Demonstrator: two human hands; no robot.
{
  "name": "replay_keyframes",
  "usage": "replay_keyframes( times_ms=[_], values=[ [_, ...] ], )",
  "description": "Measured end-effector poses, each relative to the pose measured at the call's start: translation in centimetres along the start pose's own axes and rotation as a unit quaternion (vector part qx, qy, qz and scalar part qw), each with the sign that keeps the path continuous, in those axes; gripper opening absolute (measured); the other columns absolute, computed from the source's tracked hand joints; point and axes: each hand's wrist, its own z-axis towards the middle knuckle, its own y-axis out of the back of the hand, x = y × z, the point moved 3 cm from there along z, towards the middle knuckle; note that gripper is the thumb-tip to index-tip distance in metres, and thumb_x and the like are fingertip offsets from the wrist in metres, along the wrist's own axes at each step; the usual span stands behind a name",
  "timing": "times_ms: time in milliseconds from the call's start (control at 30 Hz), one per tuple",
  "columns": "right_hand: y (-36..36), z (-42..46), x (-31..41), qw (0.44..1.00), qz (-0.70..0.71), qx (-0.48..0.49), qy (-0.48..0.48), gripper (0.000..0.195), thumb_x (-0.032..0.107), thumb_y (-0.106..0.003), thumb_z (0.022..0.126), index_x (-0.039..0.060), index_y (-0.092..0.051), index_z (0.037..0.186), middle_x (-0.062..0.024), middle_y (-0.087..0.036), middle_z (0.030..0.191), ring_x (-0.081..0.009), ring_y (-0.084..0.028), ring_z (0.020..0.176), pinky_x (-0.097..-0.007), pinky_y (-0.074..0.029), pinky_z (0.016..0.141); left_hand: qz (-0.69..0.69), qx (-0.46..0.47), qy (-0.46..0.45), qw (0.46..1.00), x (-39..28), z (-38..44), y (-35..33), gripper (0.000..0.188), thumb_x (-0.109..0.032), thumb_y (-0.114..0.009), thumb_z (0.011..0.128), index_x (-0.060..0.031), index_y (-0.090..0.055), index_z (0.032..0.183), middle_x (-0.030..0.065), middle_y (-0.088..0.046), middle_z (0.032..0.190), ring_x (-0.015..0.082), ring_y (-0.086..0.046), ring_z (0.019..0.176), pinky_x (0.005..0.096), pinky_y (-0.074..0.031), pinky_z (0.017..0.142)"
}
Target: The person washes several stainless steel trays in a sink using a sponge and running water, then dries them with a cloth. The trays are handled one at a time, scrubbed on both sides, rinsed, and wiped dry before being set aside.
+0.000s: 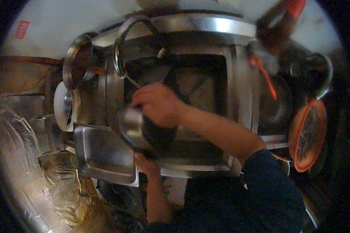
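Observation:
A round stainless-steel bowl or pot (131,123) is tilted over the front left of a steel sink (232,87). My left hand (147,164) grips its lower edge from the front, the fingers partly hidden. Over the vessel's upper edge lies my right hand (159,104), its fingers curled and blurred. A small dark spot shows at those fingers; whether they hold something cannot be made out. Just behind the right hand rises a gooseneck faucet (118,46). Beside my left hand, a rectangular stainless-steel pan (108,154) rests at the sink's left front.
A metal bowl (77,62) and a white round dish (63,106) stand on edge at the left. To the right are an orange-rimmed round vessel (307,135), a utensil with an orange handle (265,77) and dark cookware (302,68). Crumpled foil-like sheeting (61,192) covers the lower left.

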Motion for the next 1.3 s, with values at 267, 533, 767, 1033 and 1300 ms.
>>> replay_keyframes(
  times_ms=[267, 533, 767, 1033, 1300],
  values=[
    [1.2, -2.2, -15.5, 0.955, -0.121, 0.034, -0.268, 0.03, 0.015, -0.041, 0.084, 0.0069, -0.066, 0.098, -0.0149, -0.063, 0.107, -0.0327, -0.058, 0.104, -0.0415, -0.045, 0.093, 0.384, 0.032, -0.164, 0.908, 1.6, -1.0, 2.3, 0.04, -0.034, -0.038, 0.094, 0.0029, -0.053, 0.103, 0.0186, -0.054, 0.096, 0.0359, -0.05, 0.087, 0.0491, -0.037, 0.077],
    [-0.8, -0.7, 2.0, 0.988, 0.07, 0.04, -0.131, 0.024, 0.012, -0.052, 0.074, 0.0082, -0.064, 0.094, -0.013, -0.064, 0.102, -0.0311, -0.058, 0.099, -0.0454, -0.045, 0.086, 0.307, 0.004, -0.262, 0.915, 4.8, -0.2, 1.2, 0.03, -0.024, -0.046, 0.091, 0.001, -0.053, 0.106, 0.0209, -0.055, 0.099, 0.0384, -0.051, 0.092, 0.0489, -0.039, 0.079],
    [-0.4, -1.3, -12.7, 0.951, -0.116, 0.067, -0.278, 0.028, 0.015, -0.047, 0.079, 0.0072, -0.066, 0.098, -0.0159, -0.063, 0.105, -0.0331, -0.058, 0.101, -0.043, -0.046, 0.09, 0.326, 0.072, -0.133, 0.933, -0.1, -0.5, 0.6, 0.04, -0.035, -0.051, 0.091, 0.0008, -0.053, 0.108, 0.0209, -0.056, 0.113, 0.037, -0.053, 0.099, 0.0471, -0.044, 0.081],
    [0.2, -4.0, -16.7, 0.906, -0.182, 0.177, -0.339, 0.028, 0.015, -0.043, 0.087, 0.0055, -0.065, 0.102, -0.0193, -0.061, 0.113, -0.0374, -0.056, 0.105, -0.0407, -0.046, 0.092, -0.307, 0.149, 0.279, 0.898, -6.8, -1.5, -3.1, 0.074, -0.061, -0.035, 0.092, -0.0059, -0.03, 0.141, 0.0131, -0.041, 0.137, 0.0311, -0.041, 0.124, 0.0468, -0.032, 0.105],
    [0.0, -9.2, -11.2, 0.879, 0.008, 0.26, -0.399, 0.033, 0.019, -0.054, 0.085, 0.0029, -0.06, 0.113, -0.0143, -0.06, 0.116, -0.0284, -0.057, 0.105, -0.0358, -0.046, 0.09, -0.326, 0.137, 0.374, 0.857, -6.2, 2.9, -6.5, 0.056, -0.047, -0.03, 0.099, -0.0085, -0.034, 0.14, 0.0107, -0.04, 0.139, 0.0312, -0.042, 0.123, 0.0497, -0.032, 0.104]
  ],
)
